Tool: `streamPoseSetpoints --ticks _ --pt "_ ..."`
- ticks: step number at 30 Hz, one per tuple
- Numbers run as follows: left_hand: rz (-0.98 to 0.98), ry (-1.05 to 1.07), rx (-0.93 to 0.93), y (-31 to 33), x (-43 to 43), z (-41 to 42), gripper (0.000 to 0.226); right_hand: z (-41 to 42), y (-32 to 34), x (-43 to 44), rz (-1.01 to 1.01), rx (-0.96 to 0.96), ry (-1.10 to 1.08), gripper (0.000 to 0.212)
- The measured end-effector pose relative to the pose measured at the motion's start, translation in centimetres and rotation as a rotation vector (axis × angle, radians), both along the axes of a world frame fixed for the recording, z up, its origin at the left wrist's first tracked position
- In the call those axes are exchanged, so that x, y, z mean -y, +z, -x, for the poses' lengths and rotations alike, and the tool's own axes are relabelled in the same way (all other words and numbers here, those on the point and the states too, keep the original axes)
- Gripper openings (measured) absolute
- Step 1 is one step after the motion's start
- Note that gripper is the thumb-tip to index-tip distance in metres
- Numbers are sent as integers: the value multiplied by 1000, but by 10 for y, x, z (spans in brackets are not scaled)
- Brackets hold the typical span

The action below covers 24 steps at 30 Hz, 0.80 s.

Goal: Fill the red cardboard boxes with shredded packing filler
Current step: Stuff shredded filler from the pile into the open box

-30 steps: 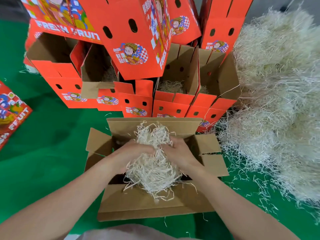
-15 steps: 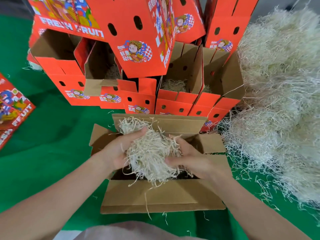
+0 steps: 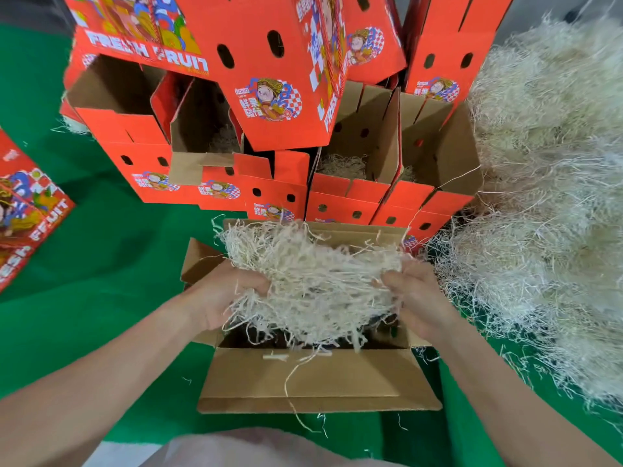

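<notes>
- While the open box [image 3: 317, 379] sits nearest me, my left hand [image 3: 222, 298] and right hand [image 3: 414, 298] clutch a filler wad [image 3: 313, 281] above it, spreading it.
- Next I judge: lower, release (evenly).
- Beyond: stacked red boxes [image 3: 276, 197]; filler heap [image 3: 546, 197] on my right.

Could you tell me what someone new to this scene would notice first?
Most striking is the pale wad of shredded filler, stretched between the left hand and right hand over the open box at the centre. Behind it rises a stack of bright red boxes, and a large heap of filler fills the right side on the green floor.
</notes>
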<state>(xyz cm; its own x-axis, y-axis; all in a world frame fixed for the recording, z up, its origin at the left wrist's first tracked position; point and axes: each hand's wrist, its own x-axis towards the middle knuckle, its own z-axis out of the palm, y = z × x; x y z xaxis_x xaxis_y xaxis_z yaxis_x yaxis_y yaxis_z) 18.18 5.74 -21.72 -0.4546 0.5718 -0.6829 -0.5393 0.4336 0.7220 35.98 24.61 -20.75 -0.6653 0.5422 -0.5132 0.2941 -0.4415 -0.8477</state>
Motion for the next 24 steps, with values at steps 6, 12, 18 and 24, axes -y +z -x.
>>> streamPoseSetpoints --ticks 6,12,18,24 --pt "-91 -98 187 3 -13 -26 14 15 -8 37 -260 101 275 35" --pt "-15 -58 50 -10 -5 -15 13 2 -2 12 -146 151 175 47" --pt "-16 -343 12 -14 -4 -13 95 13 -17 27 -277 327 237 52" --pt "19 -393 19 -17 3 -7 109 9 -13 23 -65 200 345 62"
